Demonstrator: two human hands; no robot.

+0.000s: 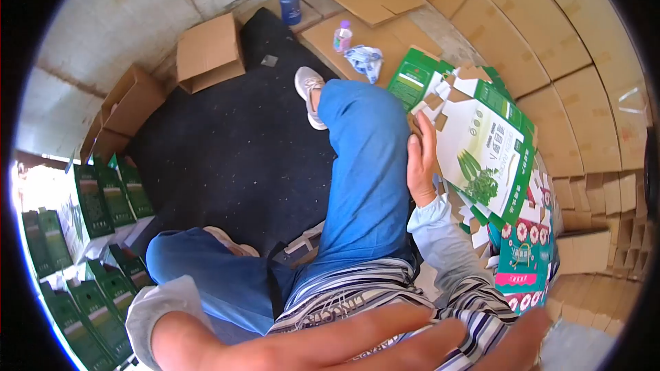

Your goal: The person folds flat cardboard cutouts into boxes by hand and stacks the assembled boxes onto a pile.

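My right hand (pixel 422 161) is beside my bent knee, fingers stretched upward and thumb apart. It is at the left edge of a flattened white-and-green printed carton (pixel 474 148), which shows a picture of green vegetables; whether it touches the carton is unclear. Close to the camera, my left hand (pixel 371 343) reaches across my striped shirt from the left. Its fingers are blurred and spread, with nothing seen in them. More flattened green cartons (pixel 410 79) lie under and behind the white-and-green one.
Brown boxes (pixel 550 48) are stacked along the right wall. Green cartons (pixel 96 199) stand at left. Open brown boxes (pixel 210 51) sit by the back wall. A blue bottle (pixel 290 7), a small clear bottle (pixel 342 36) and a crumpled cloth (pixel 364 62) are ahead. Black matting (pixel 227 144) covers the floor.
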